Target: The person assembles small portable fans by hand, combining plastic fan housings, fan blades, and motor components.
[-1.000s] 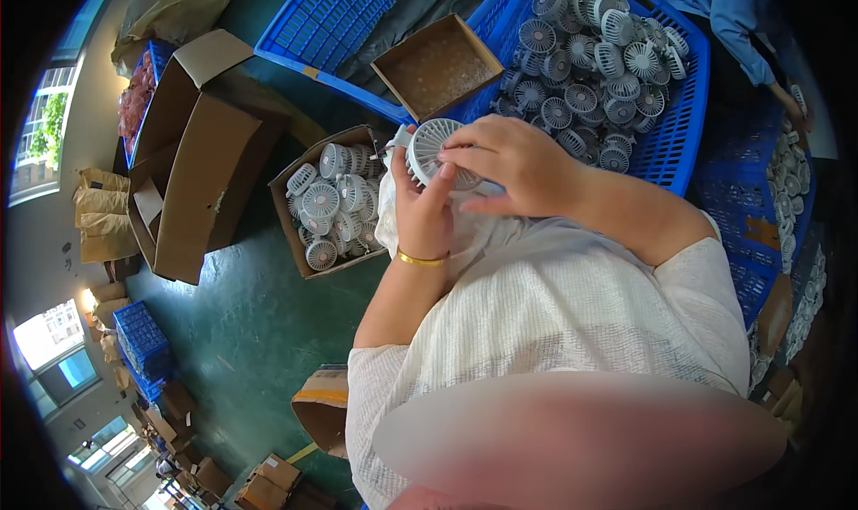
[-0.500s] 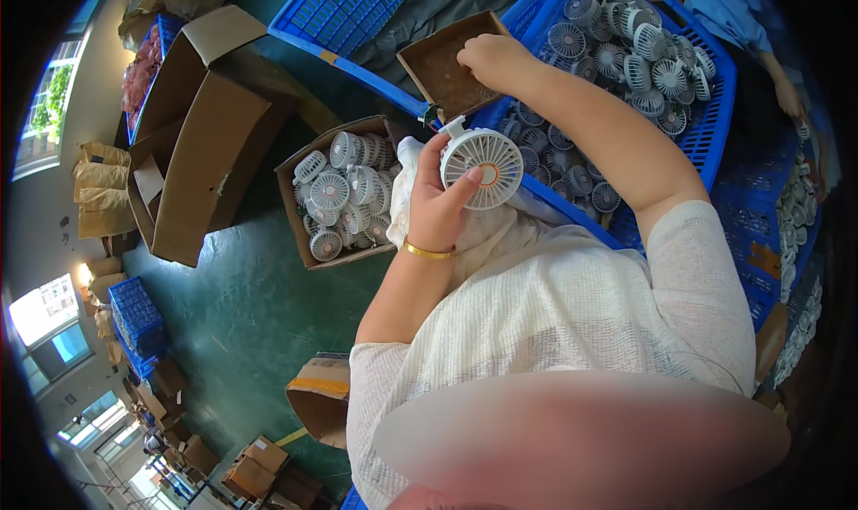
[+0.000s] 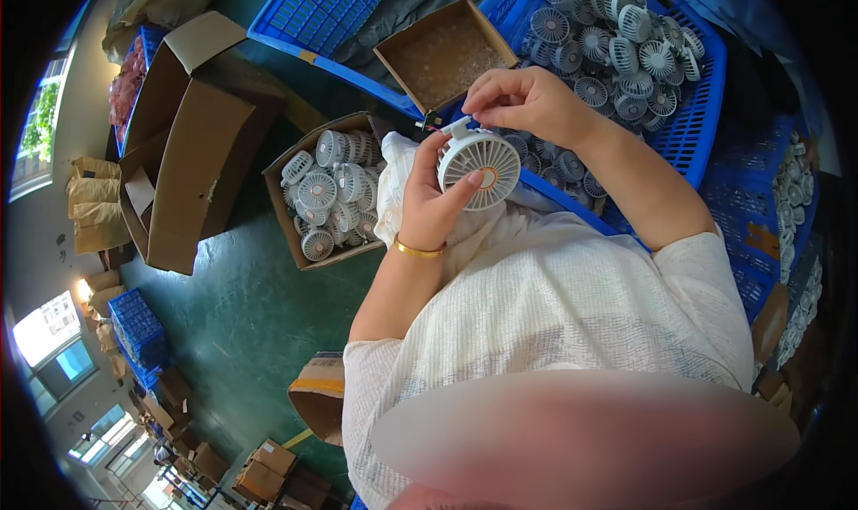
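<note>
A white mini fan head (image 3: 479,172) with an orange ring at its hub is in my left hand (image 3: 431,197). My left thumb presses on the front grille and the fingers wrap behind it. A small dark circuit board (image 3: 431,120) with thin wires hangs by the fan's white neck (image 3: 458,129). My right hand (image 3: 527,103) is just above that neck, thumb and forefinger pinched together; whatever is between them is too small to make out. Beyond it a shallow cardboard box (image 3: 444,56) holds a layer of tiny pieces.
To the right, a blue crate (image 3: 710,108) is heaped with white fan heads (image 3: 626,50). A carton (image 3: 288,242) of similar fans stands to the left, near a tall open carton (image 3: 210,170). Another blue crate (image 3: 326,9) with grey cloth lies at the far side.
My right hand has come back from inside the shallow box to the neck of the fan. The left hand keeps the fan in nearly the same place.
</note>
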